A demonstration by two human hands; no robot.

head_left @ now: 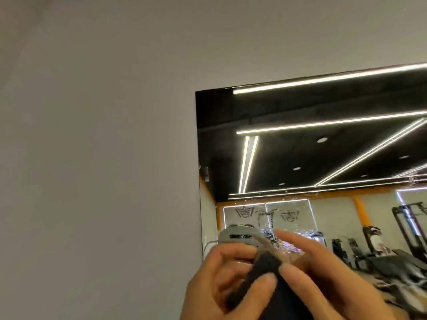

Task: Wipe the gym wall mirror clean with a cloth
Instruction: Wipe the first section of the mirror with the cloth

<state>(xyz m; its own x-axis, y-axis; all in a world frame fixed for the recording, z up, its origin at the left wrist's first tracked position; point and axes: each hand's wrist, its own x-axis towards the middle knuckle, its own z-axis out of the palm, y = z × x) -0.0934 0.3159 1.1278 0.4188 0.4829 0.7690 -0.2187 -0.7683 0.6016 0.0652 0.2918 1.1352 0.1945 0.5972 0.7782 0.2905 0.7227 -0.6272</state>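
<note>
The wall mirror [323,139] fills the right half of the view, its top left corner near the middle. Droplets speckle its glass around mid-height. A dark cloth [261,280] is held low in the view, in front of the mirror's lower left part. My left hand [215,287] grips the cloth from the left, thumb lying over it. My right hand [323,280] pinches the cloth from the right, with the index finger stretched up and left. Whether the cloth touches the glass cannot be told.
A plain grey wall [97,135] covers the left half and the top. The mirror reflects a black ceiling with light strips, orange trim and gym machines [397,241] at the right. A grey head-worn device [235,236] shows in the reflection just above my hands.
</note>
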